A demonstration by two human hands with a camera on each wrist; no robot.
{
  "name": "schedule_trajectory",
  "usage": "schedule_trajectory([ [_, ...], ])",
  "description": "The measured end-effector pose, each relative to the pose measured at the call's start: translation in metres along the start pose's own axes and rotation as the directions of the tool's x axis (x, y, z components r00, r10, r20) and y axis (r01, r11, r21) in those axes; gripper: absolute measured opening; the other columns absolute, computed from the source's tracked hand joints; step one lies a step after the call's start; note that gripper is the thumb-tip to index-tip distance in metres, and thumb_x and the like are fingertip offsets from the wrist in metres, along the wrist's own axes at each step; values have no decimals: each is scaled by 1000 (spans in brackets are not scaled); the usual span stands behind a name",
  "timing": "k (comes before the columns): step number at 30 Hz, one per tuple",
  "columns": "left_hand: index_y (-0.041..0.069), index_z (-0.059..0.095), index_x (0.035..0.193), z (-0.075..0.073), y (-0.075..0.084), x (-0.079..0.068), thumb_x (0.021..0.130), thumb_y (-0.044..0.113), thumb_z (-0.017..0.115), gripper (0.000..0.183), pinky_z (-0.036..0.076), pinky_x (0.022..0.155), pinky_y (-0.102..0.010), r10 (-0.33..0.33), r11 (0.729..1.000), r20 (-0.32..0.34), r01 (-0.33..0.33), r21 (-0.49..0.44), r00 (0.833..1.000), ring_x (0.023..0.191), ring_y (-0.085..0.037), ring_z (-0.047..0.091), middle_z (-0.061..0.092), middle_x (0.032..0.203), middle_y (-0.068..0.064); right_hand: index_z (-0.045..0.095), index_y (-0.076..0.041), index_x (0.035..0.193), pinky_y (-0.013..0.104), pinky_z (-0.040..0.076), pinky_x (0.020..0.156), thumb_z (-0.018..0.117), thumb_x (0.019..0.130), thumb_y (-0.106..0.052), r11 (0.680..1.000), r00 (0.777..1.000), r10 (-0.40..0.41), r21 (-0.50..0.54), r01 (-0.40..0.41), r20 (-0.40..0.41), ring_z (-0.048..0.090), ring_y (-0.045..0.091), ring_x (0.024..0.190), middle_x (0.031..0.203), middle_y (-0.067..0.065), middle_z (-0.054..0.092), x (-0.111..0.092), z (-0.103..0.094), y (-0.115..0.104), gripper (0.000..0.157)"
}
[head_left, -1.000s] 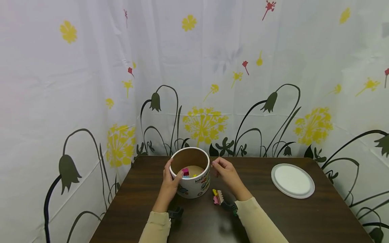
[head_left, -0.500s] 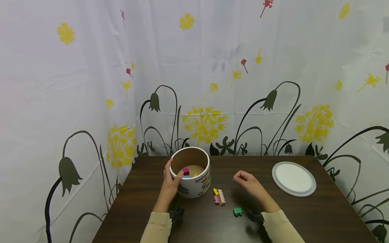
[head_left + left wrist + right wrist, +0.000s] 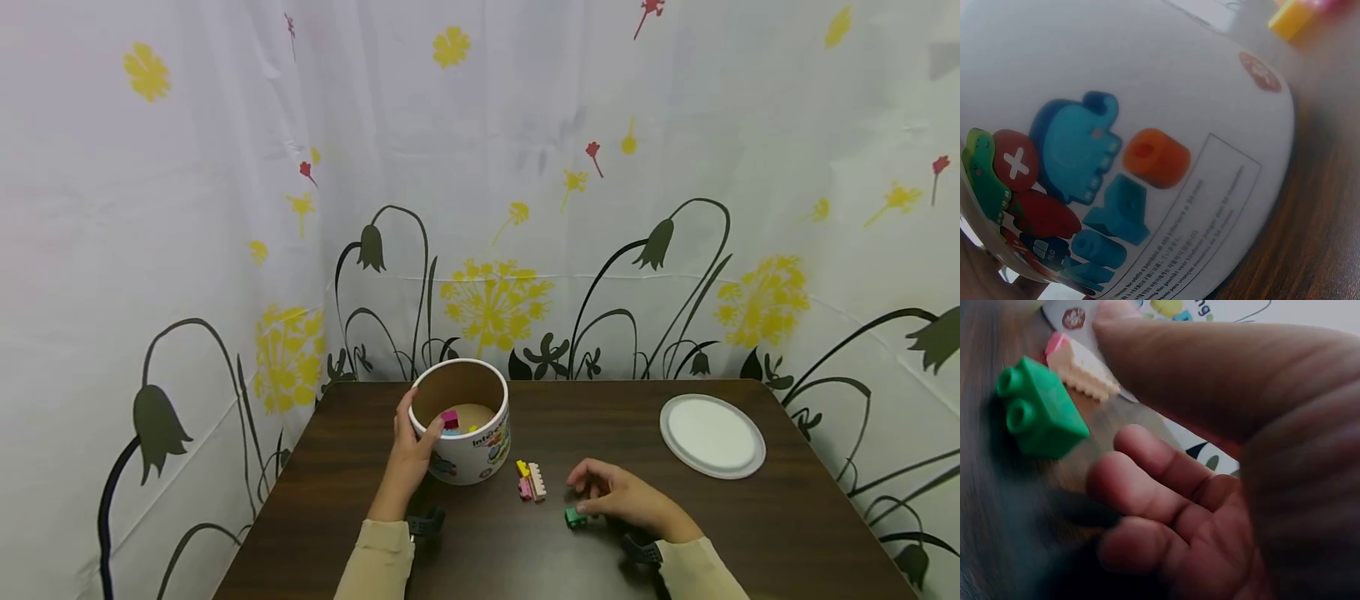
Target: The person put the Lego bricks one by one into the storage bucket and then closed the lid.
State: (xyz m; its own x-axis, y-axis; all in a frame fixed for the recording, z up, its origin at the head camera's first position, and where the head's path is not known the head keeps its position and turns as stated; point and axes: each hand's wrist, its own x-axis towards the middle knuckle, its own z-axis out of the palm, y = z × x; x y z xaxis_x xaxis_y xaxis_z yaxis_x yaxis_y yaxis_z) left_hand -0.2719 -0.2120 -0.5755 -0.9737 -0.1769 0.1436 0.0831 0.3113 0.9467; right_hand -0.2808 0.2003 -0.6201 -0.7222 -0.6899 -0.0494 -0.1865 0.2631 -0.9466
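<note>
1 green block (image 3: 1049, 414), 1 tub (image 3: 472, 458) (white)

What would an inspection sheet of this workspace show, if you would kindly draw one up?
Surface: dark wood-grain table.
Job's things: open white tub with colored pieces inside; green block on the table; yellow block, pink block and cream block close together between them.
Clutter: round white lid near the table's far right corner.
Hands: left hand grips the white tub; right hand close to the green block, not gripping it.
Cables: nothing seen.
Surroundings: white curtain printed with flowers behind the table.
</note>
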Motion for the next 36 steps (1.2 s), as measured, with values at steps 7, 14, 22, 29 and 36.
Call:
schedule_trajectory([
  [7, 37, 18, 171, -4, 2, -1, 103, 48, 66, 84, 31, 123, -76, -9, 1000, 2, 9, 6, 1000, 154, -51, 35, 22, 173, -18, 68, -14, 135, 24, 55, 75, 89, 91, -19, 991, 994, -78, -99, 86, 83, 61, 10, 87, 125, 18, 63, -2, -2, -7, 49],
  [14, 39, 20, 170, -2, 0, 2, 104, 44, 66, 81, 30, 123, -76, 0, 1000, -3, 0, -3, 1000, 155, -52, 33, 21, 174, -17, 74, -16, 130, 24, 54, 76, 88, 91, -16, 976, 986, -135, -157, 150, 99, 61, 24, 89, 120, 14, 65, 0, 0, -7, 42],
  [22, 40, 19, 170, -2, 0, 0, 103, 51, 66, 83, 30, 124, -75, -15, 1000, 0, 15, -6, 1000, 155, -52, 34, 21, 173, -17, 81, -23, 120, 23, 51, 76, 86, 93, -17, 971, 997, -55, -231, 67, 58, 59, 12, 90, 108, 5, 64, 2, 4, -7, 28],
  [29, 40, 18, 170, -3, 0, -2, 104, 49, 65, 82, 29, 124, -76, -14, 1000, 7, 14, -6, 1000, 156, -52, 32, 19, 175, -17, 70, -17, 117, 24, 51, 69, 80, 98, -14, 987, 1000, -5, -159, 3, -9, 57, 8, 79, 98, 2, 62, 2, 4, -4, 21],
  [36, 41, 18, 170, -4, 0, 2, 104, 51, 66, 83, 28, 125, -75, -12, 1000, 11, 13, -21, 1000, 156, -51, 32, 19, 175, -16, 57, -7, 130, 27, 52, 56, 75, 104, -24, 982, 969, 77, 187, -33, -233, 62, 16, 70, 97, 11, 63, 8, 0, 11, 36],
])
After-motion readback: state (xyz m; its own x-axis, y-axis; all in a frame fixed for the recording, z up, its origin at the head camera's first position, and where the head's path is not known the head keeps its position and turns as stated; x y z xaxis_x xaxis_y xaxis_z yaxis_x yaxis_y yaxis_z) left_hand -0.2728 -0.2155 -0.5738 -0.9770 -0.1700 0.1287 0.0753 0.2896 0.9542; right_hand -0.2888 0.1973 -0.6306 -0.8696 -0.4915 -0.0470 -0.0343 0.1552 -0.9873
